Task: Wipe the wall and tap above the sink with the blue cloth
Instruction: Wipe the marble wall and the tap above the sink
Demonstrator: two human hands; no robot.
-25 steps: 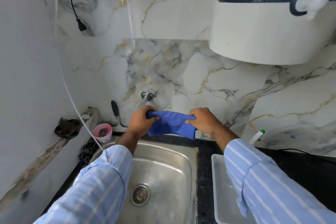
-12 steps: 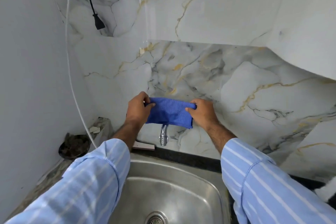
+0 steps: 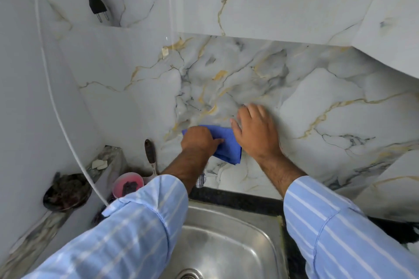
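The folded blue cloth [image 3: 227,144] lies flat against the marble wall [image 3: 249,75] above the steel sink [image 3: 226,249]. My left hand [image 3: 200,141] grips its left part with closed fingers. My right hand [image 3: 257,131] is blurred, its fingers spread against the wall, its palm over the cloth's right edge. Only the tip of the chrome tap [image 3: 201,180] shows, below my left forearm; the rest of it is hidden.
A black plug [image 3: 96,5] hangs at the upper left and a white cord [image 3: 56,102] runs down the left wall. On the left ledge stand a pink cup [image 3: 128,184], a dark-handled tool [image 3: 150,154] and a dark bowl [image 3: 66,191]. Black counter [image 3: 238,199] edges the sink.
Both hands were holding the cloth stretched between them in front of the wall; now it is pressed on the wall, lower down, and my right hand has opened flat over it.
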